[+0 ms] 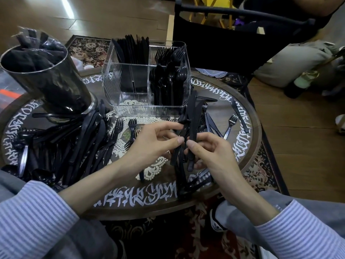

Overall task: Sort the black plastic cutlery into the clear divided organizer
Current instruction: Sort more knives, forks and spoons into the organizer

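Both hands held black knives above the worktop

Left hand pinched one knife; right hand gripped a knife bundle; the clear organizer stood just behind.

A round dark table has white painted letters around its rim and a white lace-like pattern in its middle. On its left side stands a shiny dark cylinder cup. Behind the table is a black folding chair. Under the table lies a patterned rug, and around it is a brown wooden floor.
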